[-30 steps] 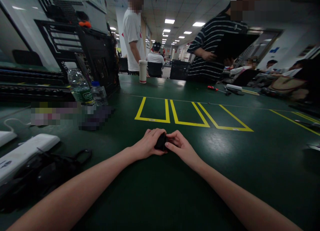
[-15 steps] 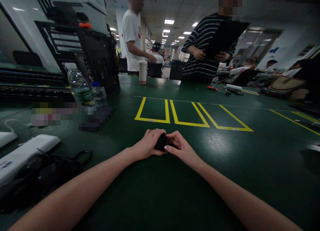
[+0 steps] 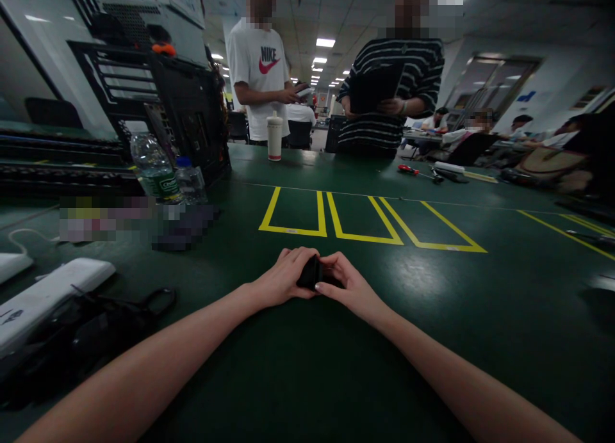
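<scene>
A small black box-like object (image 3: 309, 274) rests on or just over the green table (image 3: 307, 366), between my two hands. My left hand (image 3: 284, 275) is wrapped round its left side, fingers over the top and thumb below. From the right, my right hand (image 3: 344, 280) pinches its edge with thumb and fingertips. Much of the object is covered by my fingers, and its exact kind does not show.
Yellow tape outlines (image 3: 293, 230) mark the table beyond my hands. Left are a power strip (image 3: 72, 283), black cables (image 3: 91, 334), a water bottle (image 3: 154, 161) and a smaller bottle (image 3: 189, 180). A white cup (image 3: 274, 139) and a red screwdriver (image 3: 408, 169) stand farther back. Two people face the table.
My hands and the black object stay almost still. Across the table, the person in white has turned forward, and the person in stripes has shifted left and lowered a dark flat thing.
</scene>
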`<state>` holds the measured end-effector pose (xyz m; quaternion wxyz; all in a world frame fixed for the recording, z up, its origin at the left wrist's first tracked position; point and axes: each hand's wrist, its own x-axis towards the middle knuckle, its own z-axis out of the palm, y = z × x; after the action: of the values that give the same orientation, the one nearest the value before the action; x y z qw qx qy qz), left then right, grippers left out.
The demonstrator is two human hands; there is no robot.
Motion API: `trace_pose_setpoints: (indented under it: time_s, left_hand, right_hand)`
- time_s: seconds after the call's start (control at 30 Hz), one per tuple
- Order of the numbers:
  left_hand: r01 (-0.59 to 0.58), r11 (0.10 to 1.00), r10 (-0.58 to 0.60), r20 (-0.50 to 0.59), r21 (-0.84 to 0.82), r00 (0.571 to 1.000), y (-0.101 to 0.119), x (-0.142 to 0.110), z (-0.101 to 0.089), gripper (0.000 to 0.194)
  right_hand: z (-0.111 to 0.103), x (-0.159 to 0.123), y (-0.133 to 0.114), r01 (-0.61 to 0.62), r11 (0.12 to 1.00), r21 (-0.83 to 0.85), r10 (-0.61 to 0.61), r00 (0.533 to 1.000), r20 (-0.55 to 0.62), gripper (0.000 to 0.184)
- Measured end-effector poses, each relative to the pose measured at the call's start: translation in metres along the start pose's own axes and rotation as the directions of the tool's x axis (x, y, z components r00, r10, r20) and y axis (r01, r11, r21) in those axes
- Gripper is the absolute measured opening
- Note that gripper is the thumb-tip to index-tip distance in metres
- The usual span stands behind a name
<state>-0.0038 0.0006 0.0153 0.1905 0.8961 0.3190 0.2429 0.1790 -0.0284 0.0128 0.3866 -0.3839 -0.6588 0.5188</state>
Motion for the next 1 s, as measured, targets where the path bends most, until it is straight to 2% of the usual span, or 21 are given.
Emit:
trace_pose_setpoints:
  time_s: [0.17,0.33,0.5,0.6,0.83,1.0]
  left_hand:
    - [-0.014,1.0,0.014,0.004,-0.001,1.0,-0.0001,0.0002,-0.0003,0.055]
    - [-0.027,1.0,0.027,-0.006,0.013,1.0,-0.0014,0.0006,0.0015,0.057]
    - [-0.011,1.0,0.011,-0.001,0.008,1.0,-0.0008,0.0003,0.0009,0.056]
    - [-0.006,1.0,0.006,0.001,0.001,1.0,-0.0003,0.0003,0.0001,0.056]
    - [-0.024,1.0,0.024,-0.012,0.006,1.0,-0.0015,0.0008,0.0016,0.056]
    - [-0.026,1.0,0.027,-0.003,0.005,1.0,-0.0015,0.0002,0.0008,0.055]
  right_hand:
    - [0.0008,0.0014,0.0035,-0.01,0.999,0.042,0.012,0.999,-0.047,0.02]
    - [-0.0009,0.0053,0.0083,-0.043,0.999,0.021,0.044,0.998,-0.052,0.03]
    - [-0.0014,0.0028,0.0041,-0.028,1.0,0.004,0.028,1.0,-0.007,0.028]
    - [-0.0003,0.0004,0.0015,-0.004,1.0,-0.028,0.004,1.0,-0.018,0.032]
    - [0.0014,0.0013,0.002,-0.024,1.0,-0.019,0.023,0.998,-0.055,0.027]
    - [-0.001,0.002,0.0006,-0.045,0.999,-0.027,0.045,0.999,0.0,0.03]
